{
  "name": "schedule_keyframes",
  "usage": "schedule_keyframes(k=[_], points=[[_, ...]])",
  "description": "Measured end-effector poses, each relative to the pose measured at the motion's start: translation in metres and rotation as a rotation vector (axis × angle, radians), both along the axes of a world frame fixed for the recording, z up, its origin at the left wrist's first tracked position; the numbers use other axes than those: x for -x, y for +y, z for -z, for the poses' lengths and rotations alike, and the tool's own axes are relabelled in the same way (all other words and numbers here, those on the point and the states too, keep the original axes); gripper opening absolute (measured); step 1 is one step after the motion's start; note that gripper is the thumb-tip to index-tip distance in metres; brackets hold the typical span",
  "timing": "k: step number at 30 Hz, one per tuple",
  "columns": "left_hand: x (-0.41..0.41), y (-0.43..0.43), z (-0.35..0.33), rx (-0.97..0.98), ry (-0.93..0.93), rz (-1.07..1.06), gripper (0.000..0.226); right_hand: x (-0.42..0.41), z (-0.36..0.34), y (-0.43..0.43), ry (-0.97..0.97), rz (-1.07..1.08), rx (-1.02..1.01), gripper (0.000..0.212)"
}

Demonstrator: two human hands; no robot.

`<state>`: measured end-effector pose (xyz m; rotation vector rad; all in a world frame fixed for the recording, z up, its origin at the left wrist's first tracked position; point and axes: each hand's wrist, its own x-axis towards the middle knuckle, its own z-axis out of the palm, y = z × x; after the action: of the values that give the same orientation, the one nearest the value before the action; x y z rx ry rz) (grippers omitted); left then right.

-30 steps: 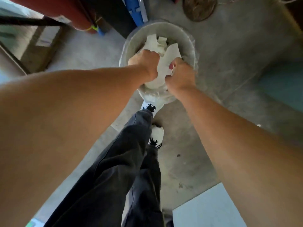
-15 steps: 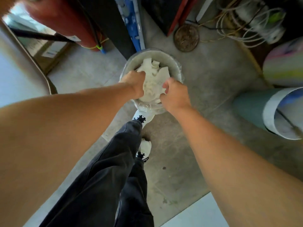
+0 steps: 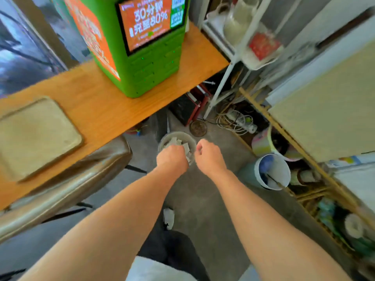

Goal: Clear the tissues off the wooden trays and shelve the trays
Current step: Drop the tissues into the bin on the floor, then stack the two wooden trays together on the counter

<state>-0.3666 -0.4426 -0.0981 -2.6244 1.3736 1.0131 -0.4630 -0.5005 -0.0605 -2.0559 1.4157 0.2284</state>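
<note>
Fingers of both hands curl loosely, gripping nothing visible.
Left hand (image 3: 172, 158) and right hand (image 3: 209, 157) hover over the round grey bin (image 3: 162, 141) of crumpled white tissues (image 3: 174, 141); the pale wooden tray (image 3: 36, 136) lies bare on the orange tabletop (image 3: 97, 98).

The left hand (image 3: 172, 157) covers the near half of the bin (image 3: 177, 136), so most of the tissues (image 3: 174, 141) inside are hidden, and its fingers curl out of sight. The right hand (image 3: 209, 155) is loosely curled; whether it holds anything I cannot tell. The wooden tray (image 3: 34, 136) on the table (image 3: 101, 106) runs off the left edge, smeared by blur. The green kiosk (image 3: 140, 43) is cropped at the top, and the rack's jars look like mere smudges.
</note>
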Motion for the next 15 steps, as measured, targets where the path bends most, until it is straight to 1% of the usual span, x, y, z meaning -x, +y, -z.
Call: schedule_keyframes(k=[2,4,7,10,13,15], points=[[-0.010,0.024,-0.047,0.042,-0.067,0.007,0.022,0.002,-0.040,0.018,0.010,-0.060,0.055,0.015],[-0.028,0.042,-0.085,0.141,-0.121,0.025,0.021,-0.005,-0.073,0.031,0.015,-0.144,0.119,0.014],[-0.065,0.070,-0.124,0.210,-0.203,-0.010,0.019,-0.027,-0.103,0.044,0.013,-0.228,0.174,0.012],[-0.107,0.106,-0.148,0.255,-0.213,-0.108,0.021,-0.065,-0.122,0.061,-0.016,-0.295,0.176,0.016],[-0.152,0.155,-0.153,0.248,-0.221,-0.206,0.020,-0.114,-0.124,0.087,-0.037,-0.366,0.154,0.014],[-0.184,0.199,-0.149,0.215,-0.193,-0.305,0.023,-0.155,-0.117,0.116,-0.011,-0.441,0.139,0.010]])
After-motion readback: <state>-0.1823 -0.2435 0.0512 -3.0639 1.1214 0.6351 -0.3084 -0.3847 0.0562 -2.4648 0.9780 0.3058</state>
